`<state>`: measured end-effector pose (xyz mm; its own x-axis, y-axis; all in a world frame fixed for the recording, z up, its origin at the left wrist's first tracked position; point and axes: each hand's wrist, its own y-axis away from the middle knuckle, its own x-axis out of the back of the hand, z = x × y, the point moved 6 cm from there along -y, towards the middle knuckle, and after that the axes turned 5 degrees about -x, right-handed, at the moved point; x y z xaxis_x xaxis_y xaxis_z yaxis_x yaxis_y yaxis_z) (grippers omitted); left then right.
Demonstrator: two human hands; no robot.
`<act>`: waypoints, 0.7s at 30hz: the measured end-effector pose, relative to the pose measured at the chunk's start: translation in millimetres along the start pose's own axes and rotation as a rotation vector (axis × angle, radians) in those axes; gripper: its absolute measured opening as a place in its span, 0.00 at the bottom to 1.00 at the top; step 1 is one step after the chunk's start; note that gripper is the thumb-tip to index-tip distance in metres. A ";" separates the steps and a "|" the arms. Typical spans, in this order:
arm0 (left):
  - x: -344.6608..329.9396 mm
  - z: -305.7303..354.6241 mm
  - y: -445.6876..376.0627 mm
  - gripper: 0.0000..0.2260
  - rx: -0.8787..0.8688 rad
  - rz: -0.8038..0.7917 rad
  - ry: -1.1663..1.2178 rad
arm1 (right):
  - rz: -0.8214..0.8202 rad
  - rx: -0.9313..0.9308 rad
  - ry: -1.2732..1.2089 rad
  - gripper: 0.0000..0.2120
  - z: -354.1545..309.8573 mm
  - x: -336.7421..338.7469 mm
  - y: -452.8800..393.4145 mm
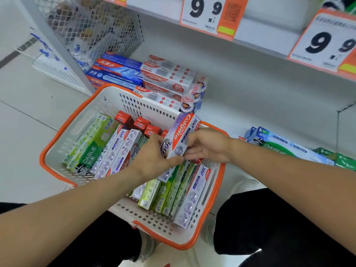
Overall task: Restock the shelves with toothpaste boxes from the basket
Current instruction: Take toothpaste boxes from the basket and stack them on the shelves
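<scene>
A white basket (81, 132) with an orange rim sits on the floor in front of the bottom shelf (260, 105), between the person's knees. It is full of toothpaste boxes. Green boxes (90, 147) lie on the left side, and I count about three there. Next to them lie about three white boxes (119, 151) with "360" on them. Four small red boxes (141, 123) stand on end at the back. More green and white boxes (173, 197) lie at the front right, about six, but some are hidden under the arms. Both hands are over the basket and hold one white box (180, 135) tilted up. The left hand (154, 158) grips its lower end, with the thumb along the bottom edge. The right hand (206, 145) touches its side with bent fingers. On the shelf, blue boxes (113, 72) and white-and-red boxes (165, 76) are stacked at the back left. Two small pots (190, 99) stand just beside them. More boxes (281, 147) lie on the shelf to the right. Two price tags (210, 14) hang from the shelf above.
</scene>
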<state>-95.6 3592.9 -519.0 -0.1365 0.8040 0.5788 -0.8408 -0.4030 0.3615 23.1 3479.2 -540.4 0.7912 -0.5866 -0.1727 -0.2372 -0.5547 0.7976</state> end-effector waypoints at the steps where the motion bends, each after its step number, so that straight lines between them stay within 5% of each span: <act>1: -0.1 4.4 0.0 0.27 -0.024 -0.013 -0.024 | -0.024 0.014 -0.016 0.19 -0.9 -3.6 -0.2; 8: 14.9 2.7 -2.6 0.27 0.057 -0.036 0.263 | -0.156 0.095 0.034 0.13 -20.6 -11.0 6.8; 15: 14.1 -20.3 3.8 0.28 0.185 -0.090 0.539 | -0.055 0.078 0.227 0.17 -17.5 -23.2 -13.4; 21: 15.2 -50.1 8.0 0.22 0.322 -0.079 0.734 | -0.367 -0.150 0.475 0.17 5.2 -37.3 -16.3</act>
<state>-130.7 3623.8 -544.0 -0.4870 0.8722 -0.0452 -0.6851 -0.3494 0.6392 -5.5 3507.1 -549.9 0.9789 -0.0269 -0.2023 0.1527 -0.5616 0.8132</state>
